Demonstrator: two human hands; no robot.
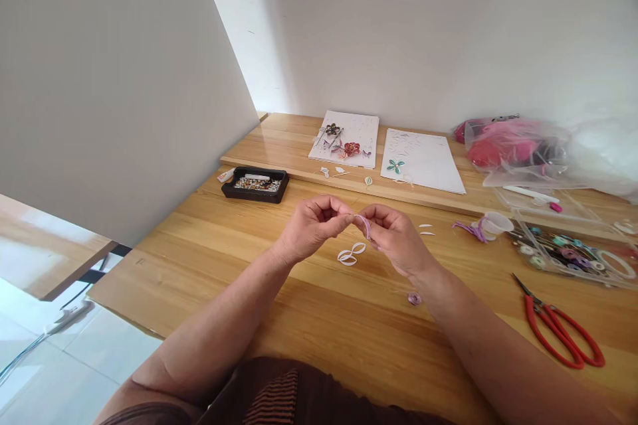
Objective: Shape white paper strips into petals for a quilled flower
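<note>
A thin purple-and-white petal-shaped piece [366,226] is held up over the wooden table between my two hands. My left hand [321,224] pinches its end with thumb and forefinger. On its other side my right hand [396,236] has its fingers closed round the piece. The fingertips of both hands nearly meet. Just below them lie several white leaf-shaped loops [347,257]. A small purple coil [414,299] rests near my right wrist, and two thin white slivers [426,229] lie to the right of my right hand.
Red-handled scissors [563,335] lie at the right, below a clear box of spools [573,255]. A black tray of beads [255,184] stands at the left. White papers [423,159] with flower ornaments lie at the back, beside plastic bags [523,146].
</note>
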